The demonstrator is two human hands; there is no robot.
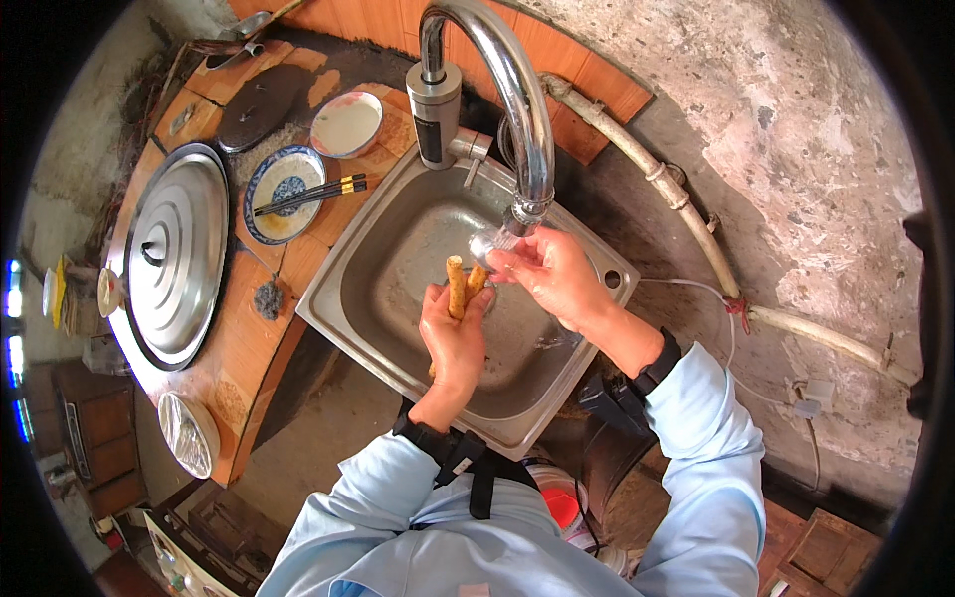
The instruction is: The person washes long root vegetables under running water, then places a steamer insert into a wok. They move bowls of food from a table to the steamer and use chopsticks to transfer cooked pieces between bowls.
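Observation:
My left hand [453, 336] grips two slender yellow-brown root vegetables [456, 287] over the sink. Their ends stick up past the thumb, one showing a pale cut face. My right hand [552, 280] is just under the spout of the chrome faucet [533, 134], its thumb and fingers bent towards each other and wet. A shiny, clear blur by those fingertips looks like running water; whether they hold something small cannot be made out. Beneath both hands lies the stainless steel sink [403, 246], with some water in its basin.
Left of the sink, the tiled counter bears a blue-patterned bowl [276, 224] with black chopsticks [310, 195], another bowl [347, 125], a large metal lid [179, 254] and a steel-wool scrubber [268, 300]. A pipe [649, 172] runs along the right wall. A bucket [559, 504] stands below.

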